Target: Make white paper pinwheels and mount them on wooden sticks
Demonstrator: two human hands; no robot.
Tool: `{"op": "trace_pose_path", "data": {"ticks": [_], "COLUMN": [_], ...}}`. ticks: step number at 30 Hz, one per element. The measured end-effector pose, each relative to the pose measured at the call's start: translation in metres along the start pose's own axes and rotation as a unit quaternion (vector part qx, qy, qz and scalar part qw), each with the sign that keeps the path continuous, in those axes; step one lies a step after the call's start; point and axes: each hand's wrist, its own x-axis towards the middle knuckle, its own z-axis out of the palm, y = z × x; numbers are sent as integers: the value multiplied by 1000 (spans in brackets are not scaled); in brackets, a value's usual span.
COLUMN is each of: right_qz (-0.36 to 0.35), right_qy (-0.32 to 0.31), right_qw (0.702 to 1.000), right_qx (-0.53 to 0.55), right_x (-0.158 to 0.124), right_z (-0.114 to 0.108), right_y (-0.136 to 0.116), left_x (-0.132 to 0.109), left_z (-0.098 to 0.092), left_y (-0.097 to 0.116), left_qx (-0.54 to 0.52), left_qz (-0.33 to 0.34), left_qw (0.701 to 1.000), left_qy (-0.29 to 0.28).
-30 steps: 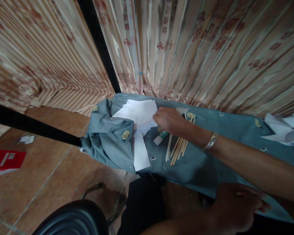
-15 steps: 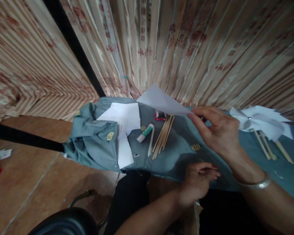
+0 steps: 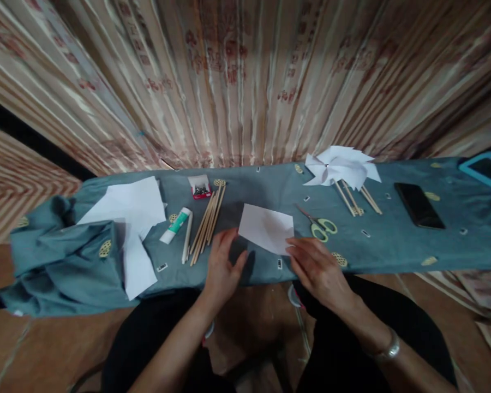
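Observation:
A white sheet of paper (image 3: 267, 228) lies low over the cloth between my hands. My right hand (image 3: 319, 270) pinches its right corner between thumb and fingers. At the paper's left edge is my left hand (image 3: 223, 265), open, its thumb spread from the fingers and holding nothing; whether its fingertips touch the paper I cannot tell. Scissors with green handles (image 3: 322, 226) rest just beyond my right hand. Left of my left hand are several wooden sticks (image 3: 208, 224), a white stick (image 3: 187, 238) and a glue stick (image 3: 175, 225).
A small red box of metal pieces (image 3: 200, 187) stands behind the sticks. White paper pinwheels (image 3: 343, 168) on sticks lie at the back right, beside a black phone (image 3: 419, 206) and a blue-framed device (image 3: 486, 170). More cut paper (image 3: 137, 204) lies left on the grey-blue cloth (image 3: 262, 183).
The view has swung right. My right hand has brought the raised paper down in front of me, and my left hand has come up to its left edge and opened.

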Motion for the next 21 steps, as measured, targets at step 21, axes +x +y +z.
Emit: {"op": "trace_pose_path", "data": {"ticks": [21], "right_qz": [20], "right_qy": [-94], "right_qw": [993], "right_qx": [-63], "right_x": [-14], "right_z": [-1], "right_y": [28], "left_x": [-10], "left_z": [9], "left_y": [10], "left_qx": [142], "left_qz": [293], "left_qw": [936], "left_qy": [-135]}}
